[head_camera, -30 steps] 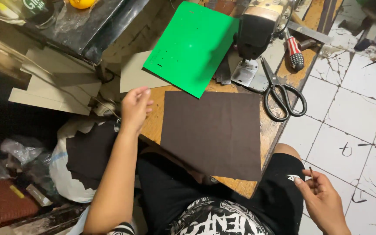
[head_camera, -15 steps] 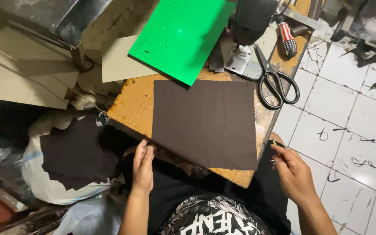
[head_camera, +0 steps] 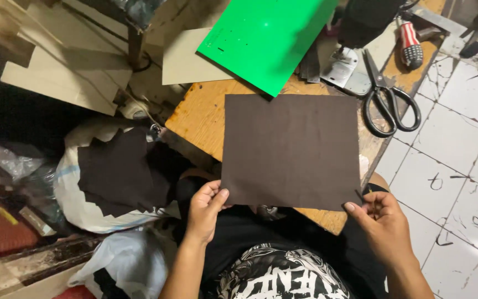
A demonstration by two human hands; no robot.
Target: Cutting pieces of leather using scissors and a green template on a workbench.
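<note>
Showing sharp and evenly lit across the middle, with soft overhead light glaring faintly off the green sheet (head_camera: 266, 39) and white floor tiles (head_camera: 455, 166). Falling into deep shadow along the left side, losing detail there. Bending slightly at the corners.

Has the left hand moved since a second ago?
Yes. The left hand has come off the far left edge of the wooden table to the near left corner of the dark fabric sheet.

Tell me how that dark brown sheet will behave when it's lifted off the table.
The brown sheet lies flat with crisp edges, so probably fairly stiff. It looks thin, likely light. Left hand and right hand pinch its near corners; the middle may sag.
</note>
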